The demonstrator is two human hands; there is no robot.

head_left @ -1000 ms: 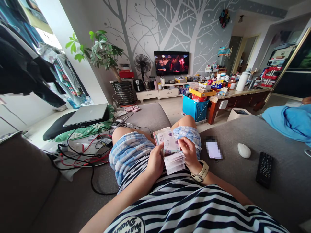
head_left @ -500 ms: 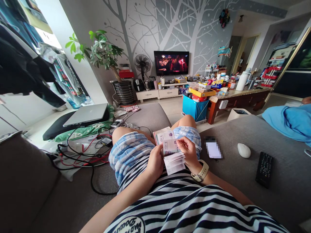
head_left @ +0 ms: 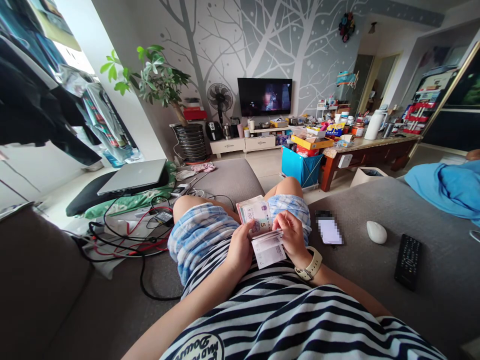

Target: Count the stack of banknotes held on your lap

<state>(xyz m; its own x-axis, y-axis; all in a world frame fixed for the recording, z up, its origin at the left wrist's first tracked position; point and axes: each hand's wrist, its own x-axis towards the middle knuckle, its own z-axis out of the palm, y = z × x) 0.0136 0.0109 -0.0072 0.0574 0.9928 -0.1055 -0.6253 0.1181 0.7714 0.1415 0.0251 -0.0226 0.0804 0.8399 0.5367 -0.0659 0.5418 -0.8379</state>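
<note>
Above my lap, my left hand (head_left: 240,246) is closed round the lower left side of a stack of banknotes (head_left: 256,212). The front note shows a large 5. My right hand (head_left: 293,238) pinches the right end of several notes folded down (head_left: 268,248), whose pale faces hang toward my striped shirt. The thumb and index finger of my right hand meet at the fold, and a cream watch (head_left: 309,264) is on that wrist. Where the left fingers pass behind the notes, they are hidden.
On the sofa (head_left: 348,285) to my right lie a phone (head_left: 329,229), a white mouse (head_left: 376,232) and a black remote (head_left: 408,262). Tangled cables (head_left: 131,237) and a laptop (head_left: 133,177) are at left. A blue bin (head_left: 301,165) stands beside the cluttered low table (head_left: 378,143).
The note held up between my hands has been folded down with the others, uncovering the 5 on the stack behind. My left hand has barely moved. The television picture has changed.
</note>
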